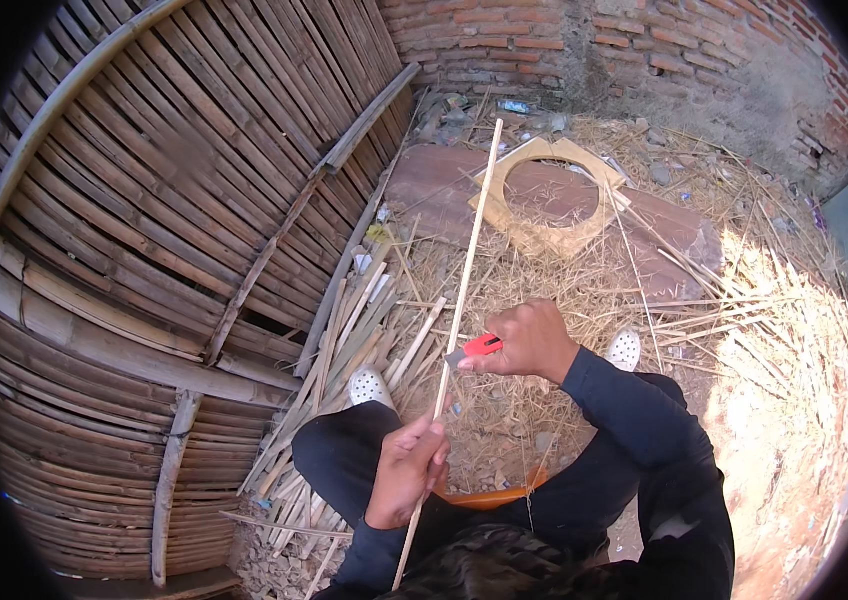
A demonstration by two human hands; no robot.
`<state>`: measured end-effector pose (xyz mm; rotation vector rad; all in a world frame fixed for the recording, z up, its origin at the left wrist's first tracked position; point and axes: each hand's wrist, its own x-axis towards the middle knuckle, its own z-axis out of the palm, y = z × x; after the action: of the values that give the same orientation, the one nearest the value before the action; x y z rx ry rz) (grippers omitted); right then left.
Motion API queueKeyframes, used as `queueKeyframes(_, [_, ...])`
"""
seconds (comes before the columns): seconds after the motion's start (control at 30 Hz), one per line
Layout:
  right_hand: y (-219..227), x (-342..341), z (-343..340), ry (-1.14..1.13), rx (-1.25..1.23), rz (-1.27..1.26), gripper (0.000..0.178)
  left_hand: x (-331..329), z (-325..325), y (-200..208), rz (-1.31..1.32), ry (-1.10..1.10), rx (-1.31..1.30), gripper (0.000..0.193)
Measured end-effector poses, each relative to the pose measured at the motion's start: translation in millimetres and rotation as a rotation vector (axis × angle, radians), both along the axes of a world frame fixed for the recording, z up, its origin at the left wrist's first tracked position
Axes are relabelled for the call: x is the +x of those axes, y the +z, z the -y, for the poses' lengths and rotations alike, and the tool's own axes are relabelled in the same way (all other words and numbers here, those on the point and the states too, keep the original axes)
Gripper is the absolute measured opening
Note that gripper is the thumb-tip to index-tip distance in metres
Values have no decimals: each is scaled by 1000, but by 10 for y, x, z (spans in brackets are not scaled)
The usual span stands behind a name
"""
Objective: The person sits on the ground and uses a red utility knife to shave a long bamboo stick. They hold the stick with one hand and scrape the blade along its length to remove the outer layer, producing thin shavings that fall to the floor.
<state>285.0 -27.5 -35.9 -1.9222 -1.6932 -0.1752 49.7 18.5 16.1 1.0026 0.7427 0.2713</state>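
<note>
A long, thin bamboo strip (472, 250) runs from my lap up and away, leaning slightly right. My left hand (410, 458) is closed around its lower part. In my right hand (532, 342) is a red utility knife (482, 345), gripped in the fist. The knife's blade end meets the strip a little above my left hand; my fingers partly hide the knife body. Pale shavings (534, 290) cover the ground beneath both hands.
A bamboo slat wall (154, 170) rises at the left, a brick wall (514, 40) at the back. Cut bamboo strips (344, 330) lie left of my white shoes. Ahead, a board with a round hole (589, 235) rests on a brown panel (429, 185).
</note>
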Motion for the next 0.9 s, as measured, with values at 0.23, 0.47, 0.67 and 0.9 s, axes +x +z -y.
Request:
queueKeyframes(0.23, [48, -152, -47, 19, 58, -16, 66, -38, -26, 23, 3, -12, 15, 40])
queueKeyframes(0.47, [-72, 96, -247, -76, 56, 11, 67, -81, 8, -14, -43, -25, 70, 41])
queueKeyframes(0.67, [-42, 640, -372, -310, 25, -59, 72, -215, 141, 80, -53, -89, 44, 39])
queueKeyframes(0.9, [29, 9, -238, -64, 47, -103, 66, -304, 100, 9, -45, -57, 99, 41])
